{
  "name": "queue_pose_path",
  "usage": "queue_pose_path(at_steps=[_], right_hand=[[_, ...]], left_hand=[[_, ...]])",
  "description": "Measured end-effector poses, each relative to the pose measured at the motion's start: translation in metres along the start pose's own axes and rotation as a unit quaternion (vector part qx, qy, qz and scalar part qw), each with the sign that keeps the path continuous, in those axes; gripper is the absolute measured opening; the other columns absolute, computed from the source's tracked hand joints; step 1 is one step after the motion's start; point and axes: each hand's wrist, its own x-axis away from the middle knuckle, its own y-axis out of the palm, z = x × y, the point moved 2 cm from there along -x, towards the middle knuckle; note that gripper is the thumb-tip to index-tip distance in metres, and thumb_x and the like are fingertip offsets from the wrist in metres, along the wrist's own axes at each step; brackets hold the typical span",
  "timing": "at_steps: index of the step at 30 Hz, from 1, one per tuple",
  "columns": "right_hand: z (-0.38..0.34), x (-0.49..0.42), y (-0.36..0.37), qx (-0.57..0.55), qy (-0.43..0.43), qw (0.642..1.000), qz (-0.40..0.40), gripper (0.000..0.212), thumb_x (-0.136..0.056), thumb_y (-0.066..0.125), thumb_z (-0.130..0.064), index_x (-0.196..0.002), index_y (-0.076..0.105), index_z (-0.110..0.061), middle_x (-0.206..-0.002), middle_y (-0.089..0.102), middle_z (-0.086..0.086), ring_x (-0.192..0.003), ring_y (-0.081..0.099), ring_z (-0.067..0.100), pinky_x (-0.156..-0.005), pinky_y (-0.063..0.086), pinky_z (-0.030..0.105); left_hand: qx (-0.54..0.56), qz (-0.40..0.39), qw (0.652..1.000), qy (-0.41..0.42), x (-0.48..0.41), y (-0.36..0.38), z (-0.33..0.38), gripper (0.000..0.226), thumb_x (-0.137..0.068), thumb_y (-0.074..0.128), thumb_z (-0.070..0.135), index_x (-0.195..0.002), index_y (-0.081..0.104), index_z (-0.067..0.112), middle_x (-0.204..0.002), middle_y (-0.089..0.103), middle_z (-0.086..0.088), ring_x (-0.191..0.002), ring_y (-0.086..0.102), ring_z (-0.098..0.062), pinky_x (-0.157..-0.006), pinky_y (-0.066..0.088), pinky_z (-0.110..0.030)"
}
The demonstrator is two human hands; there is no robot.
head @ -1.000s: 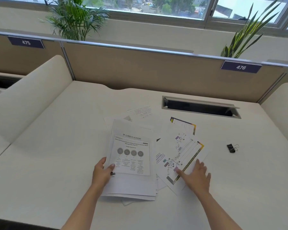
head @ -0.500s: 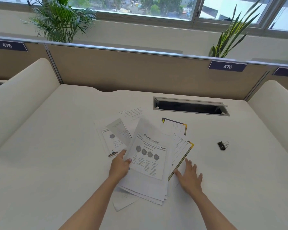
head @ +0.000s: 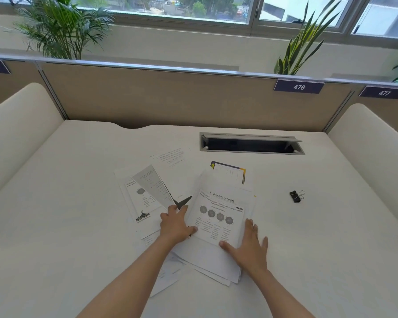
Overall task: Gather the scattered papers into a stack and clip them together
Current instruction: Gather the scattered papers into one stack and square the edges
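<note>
A slanted stack of white papers (head: 218,216) lies mid-desk, its top sheet printed with a row of grey circles. My left hand (head: 177,223) grips the stack's left edge, thumb on top. My right hand (head: 248,246) rests flat, fingers spread, on the stack's lower right edge. Loose sheets (head: 143,203) fan out to the left, and a handwritten sheet (head: 172,164) lies behind them. A yellow-and-purple bordered sheet (head: 230,172) pokes out from behind the stack. One sheet (head: 168,276) sticks out below my left forearm. A black binder clip (head: 295,196) lies apart to the right.
An open cable slot (head: 251,144) is set into the white desk (head: 331,226) behind the papers. A tan partition (head: 170,99) closes the back, with rounded cream dividers (head: 16,134) on both sides. Potted plants (head: 62,28) stand beyond it.
My left hand has slid the stack to the right, over the colour-bordered sheets, uncovering sheets on the left. My right hand has moved from the colour sheet onto the stack's right edge.
</note>
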Motion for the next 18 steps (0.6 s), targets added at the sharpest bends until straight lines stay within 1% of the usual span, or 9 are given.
queue_pose_path(at_steps=[2,4,7,9,11,12,14,16,18], right_hand=[[-0.001,0.001,0.001,0.000,0.001,1.000,0.005,0.118,-0.071,0.049,-0.079,-0.151,-0.009,-0.015,-0.162,-0.006,0.000,-0.149,-0.008,0.015,-0.117,-0.008,0.050],[-0.001,0.000,0.002,-0.006,0.003,1.000,0.006,0.118,-0.072,0.049,-0.079,-0.151,-0.009,-0.015,-0.162,-0.007,0.001,-0.149,-0.008,0.016,-0.117,-0.009,0.051],[-0.002,0.000,0.002,-0.013,0.005,1.000,0.001,0.117,-0.073,0.050,-0.077,-0.151,-0.009,-0.014,-0.162,-0.008,0.001,-0.149,-0.009,0.016,-0.117,-0.009,0.051],[-0.003,0.000,0.002,-0.017,0.006,1.000,0.000,0.115,-0.075,0.051,-0.075,-0.152,-0.009,-0.014,-0.162,-0.008,0.000,-0.149,-0.010,0.016,-0.117,-0.009,0.051],[-0.003,0.001,0.001,-0.020,0.008,1.000,0.000,0.112,-0.077,0.052,-0.072,-0.152,-0.008,-0.014,-0.162,-0.007,0.000,-0.149,-0.010,0.016,-0.117,-0.009,0.050],[-0.004,0.001,0.001,-0.020,0.009,1.000,-0.001,0.111,-0.078,0.052,-0.071,-0.152,-0.008,-0.014,-0.162,-0.007,0.000,-0.149,-0.010,0.015,-0.117,-0.009,0.050],[-0.004,0.001,-0.001,-0.025,0.013,1.000,-0.001,0.107,-0.081,0.052,-0.068,-0.152,-0.006,-0.013,-0.162,-0.006,0.000,-0.149,-0.009,0.015,-0.118,-0.009,0.049],[-0.006,0.001,-0.002,-0.040,0.018,0.999,0.003,0.102,-0.084,0.052,-0.064,-0.152,-0.003,-0.013,-0.162,-0.001,0.000,-0.149,-0.006,0.015,-0.118,-0.007,0.047],[-0.008,0.001,-0.006,-0.067,0.022,0.997,0.018,0.096,-0.086,0.054,-0.059,-0.152,0.004,-0.012,-0.162,0.009,0.002,-0.149,0.003,0.018,-0.119,0.000,0.045]], left_hand=[[0.034,-0.004,0.999,-0.001,-0.001,-0.003,0.002,0.082,-0.077,0.071,0.048,-0.143,0.026,0.028,-0.139,0.028,-0.008,-0.121,0.042,-0.032,-0.098,0.043,-0.042],[0.092,0.023,0.995,0.000,0.000,-0.006,0.004,0.077,-0.078,0.073,0.038,-0.138,0.028,0.023,-0.130,0.038,-0.008,-0.106,0.054,-0.029,-0.089,0.048,-0.040],[0.176,0.076,0.981,-0.032,0.001,-0.011,0.002,0.061,-0.081,0.071,0.029,-0.125,0.032,0.016,-0.115,0.057,-0.007,-0.089,0.055,-0.023,-0.074,0.045,-0.032],[0.176,0.060,0.982,-0.042,0.001,-0.013,0.001,0.047,-0.083,0.068,0.034,-0.121,0.045,0.017,-0.108,0.060,-0.002,-0.091,0.059,-0.023,-0.073,0.044,-0.030],[0.189,0.034,0.981,-0.032,0.001,-0.013,0.001,0.031,-0.085,0.065,0.035,-0.111,0.059,0.020,-0.108,0.067,0.000,-0.091,0.062,-0.021,-0.075,0.048,-0.030],[0.200,0.026,0.979,-0.024,0.002,-0.013,0.000,0.026,-0.086,0.064,0.034,-0.108,0.061,0.022,-0.108,0.068,-0.002,-0.091,0.063,-0.020,-0.077,0.049,-0.030],[0.219,0.027,0.975,-0.020,0.004,-0.013,-0.001,0.025,-0.088,0.062,0.033,-0.111,0.062,0.024,-0.112,0.068,-0.002,-0.094,0.062,-0.020,-0.082,0.049,-0.032],[0.245,0.045,0.968,-0.031,0.006,-0.013,-0.003,0.034,-0.090,0.062,0.033,-0.121,0.060,0.021,-0.120,0.066,-0.003,-0.106,0.061,-0.024,-0.091,0.048,-0.036],[0.281,0.070,0.956,-0.040,0.009,-0.015,-0.005,0.040,-0.090,0.062,0.033,-0.127,0.059,0.019,-0.125,0.063,-0.004,-0.113,0.059,-0.026,-0.095,0.047,-0.037]])
